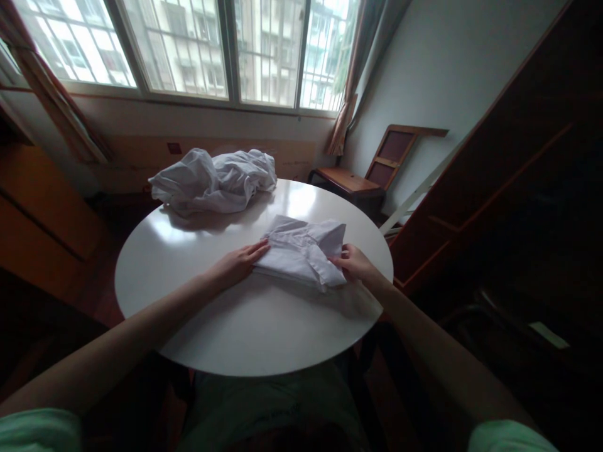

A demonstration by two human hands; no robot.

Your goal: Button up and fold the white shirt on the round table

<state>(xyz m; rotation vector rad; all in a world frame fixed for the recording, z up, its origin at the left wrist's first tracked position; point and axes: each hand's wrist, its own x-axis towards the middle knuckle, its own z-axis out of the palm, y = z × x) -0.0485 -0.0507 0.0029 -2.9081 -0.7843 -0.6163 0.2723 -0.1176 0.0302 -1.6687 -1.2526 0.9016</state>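
Observation:
A folded white shirt, with what looks like its collar at the near right, lies on the round white table. My left hand rests on the shirt's left edge, its fingers stretched out flat. At the right edge, my right hand has its fingers curled and pinches the cloth near the corner. The fingertips under that edge are partly hidden. Farther back on the table is a loose, crumpled heap of white cloth, which neither hand touches.
Beyond the table to the right stands a wooden chair against the wall. Barred windows with tied curtains run along the back. Dark wooden furniture leans in from the right, and an orange-brown cabinet is at the left.

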